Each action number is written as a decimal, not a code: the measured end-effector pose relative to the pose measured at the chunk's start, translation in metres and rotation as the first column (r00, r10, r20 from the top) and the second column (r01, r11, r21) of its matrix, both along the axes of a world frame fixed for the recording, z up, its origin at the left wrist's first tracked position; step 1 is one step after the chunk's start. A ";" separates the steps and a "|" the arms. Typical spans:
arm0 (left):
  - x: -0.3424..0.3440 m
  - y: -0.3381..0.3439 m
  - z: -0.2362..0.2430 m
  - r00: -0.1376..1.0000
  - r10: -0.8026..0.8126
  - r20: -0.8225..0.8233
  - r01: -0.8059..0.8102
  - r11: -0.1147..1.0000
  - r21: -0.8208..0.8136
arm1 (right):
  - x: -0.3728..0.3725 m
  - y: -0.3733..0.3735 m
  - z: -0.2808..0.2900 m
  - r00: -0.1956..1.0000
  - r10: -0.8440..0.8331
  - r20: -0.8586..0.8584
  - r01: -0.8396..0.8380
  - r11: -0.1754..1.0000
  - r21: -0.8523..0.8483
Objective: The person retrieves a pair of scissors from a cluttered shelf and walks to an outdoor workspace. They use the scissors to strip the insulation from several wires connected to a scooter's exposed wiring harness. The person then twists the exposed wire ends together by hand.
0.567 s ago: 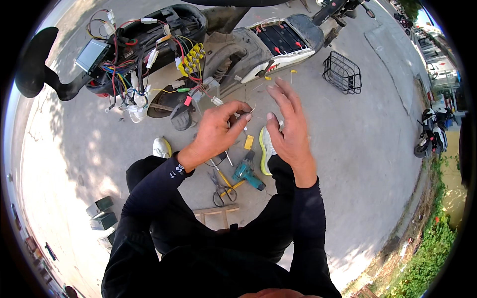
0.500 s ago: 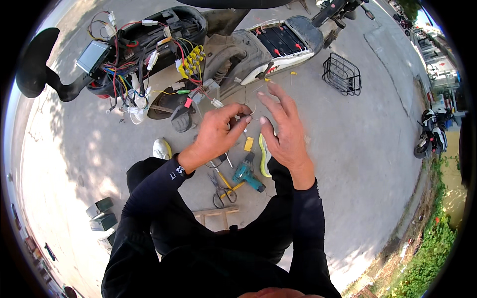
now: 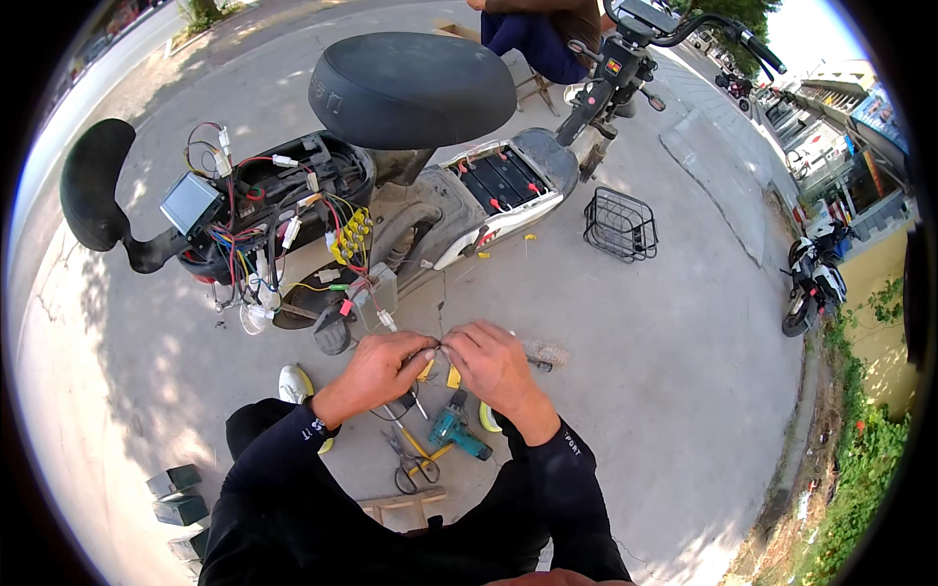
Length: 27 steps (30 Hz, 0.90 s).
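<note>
My left hand (image 3: pixel 376 366) and my right hand (image 3: pixel 496 376) meet at their pinched fingertips on a thin dark wire (image 3: pixel 440 346), its details too small to make out. Just beyond them dangles a white connector (image 3: pixel 387 320) from the tangled wiring (image 3: pixel 269 234) of an opened electric scooter. Its yellow terminal block (image 3: pixel 354 237) sits among coloured wires near a silver box (image 3: pixel 189 202). Below my hands, on the concrete, lie a teal drill (image 3: pixel 455 434), scissors (image 3: pixel 405 474), a yellow-handled tool (image 3: pixel 430 457) and a small yellow piece (image 3: pixel 453 377).
The scooter's seat (image 3: pixel 410 83) and open battery bay (image 3: pixel 493 181) are ahead. A wire basket (image 3: pixel 620 227) stands to the right, a parked motorbike (image 3: pixel 816 278) beyond. Another person (image 3: pixel 532 39) sits behind the scooter. Metal boxes (image 3: pixel 179 508) lie at lower left.
The view has tilted up, so the scene sits lower and another person appears beyond the scooter. My right hand has come in from apart to meet my left fingertips.
</note>
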<state>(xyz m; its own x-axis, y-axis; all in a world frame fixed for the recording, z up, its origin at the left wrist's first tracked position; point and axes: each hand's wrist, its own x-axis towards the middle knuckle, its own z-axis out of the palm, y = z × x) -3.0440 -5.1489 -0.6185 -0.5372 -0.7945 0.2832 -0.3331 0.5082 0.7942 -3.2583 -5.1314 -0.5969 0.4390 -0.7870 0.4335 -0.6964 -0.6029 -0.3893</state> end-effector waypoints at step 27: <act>0.002 0.011 -0.014 0.979 -0.065 0.193 0.109 0.967 -0.228 | -0.008 0.030 -0.011 0.999 0.022 0.028 -0.027 0.984 0.178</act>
